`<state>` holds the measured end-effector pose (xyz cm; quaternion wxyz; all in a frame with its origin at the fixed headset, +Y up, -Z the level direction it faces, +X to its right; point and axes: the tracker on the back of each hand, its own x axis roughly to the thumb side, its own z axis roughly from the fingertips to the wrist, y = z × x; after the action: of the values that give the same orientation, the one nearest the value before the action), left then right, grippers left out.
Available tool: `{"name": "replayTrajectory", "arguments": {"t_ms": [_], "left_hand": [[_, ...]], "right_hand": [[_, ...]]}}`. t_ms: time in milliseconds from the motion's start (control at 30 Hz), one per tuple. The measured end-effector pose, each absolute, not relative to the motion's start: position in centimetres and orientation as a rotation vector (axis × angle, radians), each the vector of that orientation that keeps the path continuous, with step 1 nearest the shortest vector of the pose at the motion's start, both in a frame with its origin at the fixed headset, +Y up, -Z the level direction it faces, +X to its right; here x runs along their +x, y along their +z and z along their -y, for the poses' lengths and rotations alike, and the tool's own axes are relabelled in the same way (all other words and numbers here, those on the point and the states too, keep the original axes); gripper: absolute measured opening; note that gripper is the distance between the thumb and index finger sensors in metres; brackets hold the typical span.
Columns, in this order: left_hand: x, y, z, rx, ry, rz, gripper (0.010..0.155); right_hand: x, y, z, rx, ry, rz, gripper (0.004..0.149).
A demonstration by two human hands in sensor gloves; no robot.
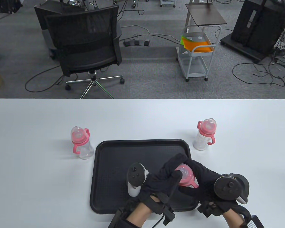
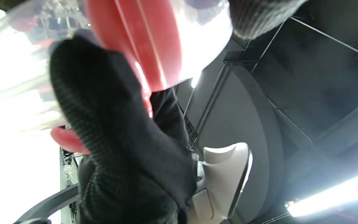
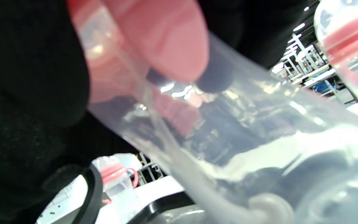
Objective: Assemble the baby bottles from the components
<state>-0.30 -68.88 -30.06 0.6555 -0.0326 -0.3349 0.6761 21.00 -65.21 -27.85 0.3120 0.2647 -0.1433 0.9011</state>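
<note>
Over the right part of the black tray [image 1: 114, 166] both gloved hands hold one baby bottle [image 1: 185, 177] with a pink collar and clear cap. My left hand [image 1: 165, 177] wraps its fingers round the top from the left. My right hand [image 1: 199, 175] grips the bottle from the right and below. The left wrist view shows the pink collar [image 2: 148, 40] and clear plastic pressed against my glove. The clear body [image 3: 228, 130] fills the right wrist view. Two assembled bottles stand on the table: one left of the tray [image 1: 81, 143], one to its right [image 1: 204, 134].
The white table [image 1: 38, 190] ends just behind the bottles. Beyond it stand a black office chair [image 1: 85, 47], a white cart [image 1: 197, 52] and floor cables. The left half of the tray is bare.
</note>
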Motion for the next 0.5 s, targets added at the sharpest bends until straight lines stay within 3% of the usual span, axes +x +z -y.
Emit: {"name": "replayTrajectory", "arguments": {"t_ms": [67, 167, 300, 500], "left_hand": [[-0.3, -30.3, 69.7, -0.087, 1.519, 0.727, 0.081], [-0.5, -30.5, 69.6, -0.106, 1.540, 0.712, 0.075], [-0.7, -30.4, 69.2, -0.014, 1.557, 0.681, 0.074], [-0.9, -30.7, 70.1, -0.140, 1.558, 0.678, 0.076]], "right_hand": [[21.0, -28.1, 65.7, 0.701, 2.396, 0.337, 0.095], [20.7, -28.4, 65.9, 0.686, 2.358, 0.302, 0.095], [20.1, -28.3, 65.5, 0.694, 2.383, 0.355, 0.095], [20.1, -28.3, 66.5, 0.706, 2.369, 0.268, 0.095]]}}
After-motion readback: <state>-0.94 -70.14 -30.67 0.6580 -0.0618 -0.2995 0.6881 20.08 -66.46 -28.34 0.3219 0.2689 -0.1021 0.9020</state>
